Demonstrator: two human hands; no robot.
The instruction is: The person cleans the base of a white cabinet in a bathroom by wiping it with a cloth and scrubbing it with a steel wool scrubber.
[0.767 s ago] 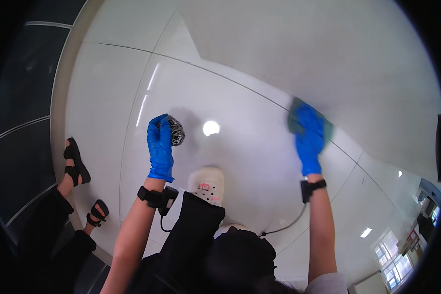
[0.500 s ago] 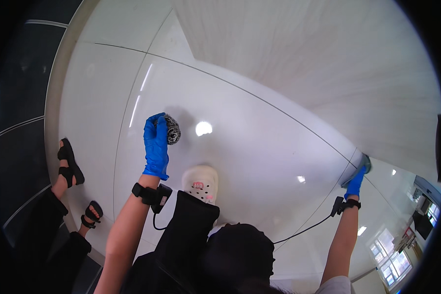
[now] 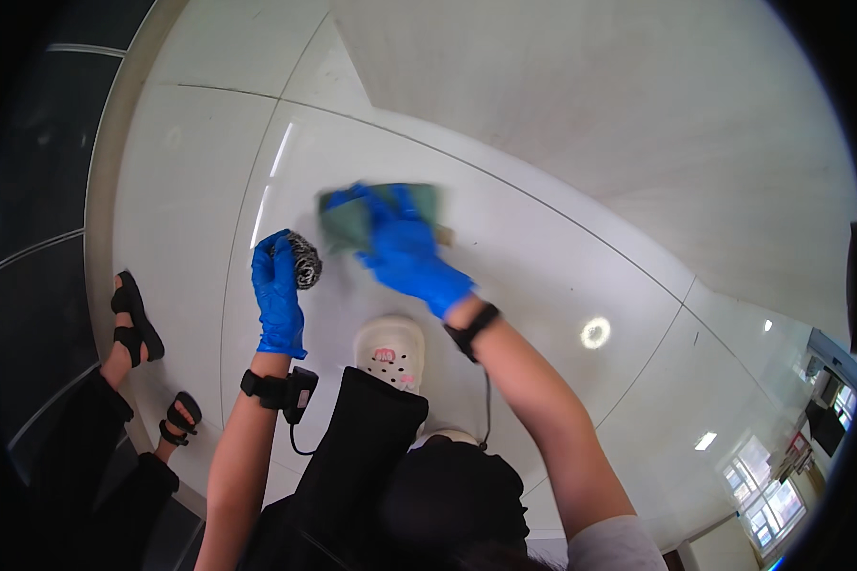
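Note:
My left hand (image 3: 278, 303), in a blue glove, is closed around a metal-mesh scrubbing ball (image 3: 307, 264), which sticks out past the fingers on the right side. Further right, my right hand (image 3: 406, 255), gloved in blue too, grips a green cloth (image 3: 345, 226) over the shiny white floor tile (image 3: 528, 276). Motion smears this hand and the cloth. A small tan edge shows beside the cloth; what it belongs to I cannot make out. Both wrists carry black straps with cables.
My cream clog (image 3: 390, 347) stands on the floor between my arms. To the left are another person's feet in black sandals (image 3: 135, 314), beside dark panels (image 3: 38, 143). A pale wall-like panel (image 3: 590, 86) rises at the upper right. Small dark specks dot the tiles.
My right hand has swept the green cloth from the far right to the middle, close to my left hand. My left hand has shifted slightly left and nearer, still holding the scrubbing ball.

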